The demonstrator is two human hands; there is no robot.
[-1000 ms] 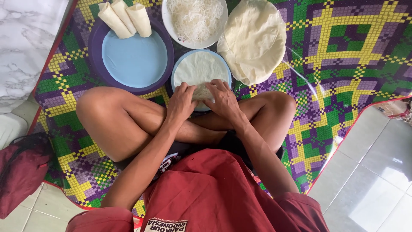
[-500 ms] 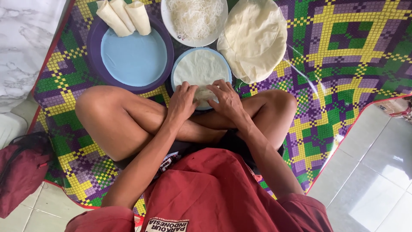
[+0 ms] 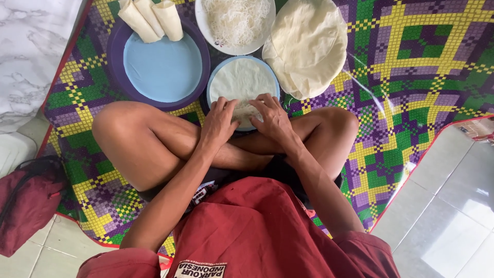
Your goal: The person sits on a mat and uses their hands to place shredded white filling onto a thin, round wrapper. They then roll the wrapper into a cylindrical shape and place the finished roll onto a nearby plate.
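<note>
A round white wrapper sheet point(image 3: 242, 80) lies flat on a small light-blue plate point(image 3: 213, 82) in front of my crossed legs. Both hands press on its near edge, folding it over a pale filling point(image 3: 246, 109). My left hand point(image 3: 220, 123) grips the left side of the fold, my right hand point(image 3: 272, 117) the right side. A white plate of thin white noodles point(image 3: 236, 19) sits beyond it. A stack of round wrappers point(image 3: 307, 45) lies to the right. Three finished rolls point(image 3: 150, 18) rest on the rim of a purple tray point(image 3: 119, 67) with a blue inside.
A woven mat point(image 3: 411, 56) in purple, yellow and green covers the floor under everything. White tiles point(image 3: 447, 206) lie to the right, a marble-patterned surface point(image 3: 31, 51) to the left. A dark red bag point(image 3: 28, 206) sits at my left knee.
Both hands stay on the wrapper's near edge; the fingers have shifted slightly over the filling.
</note>
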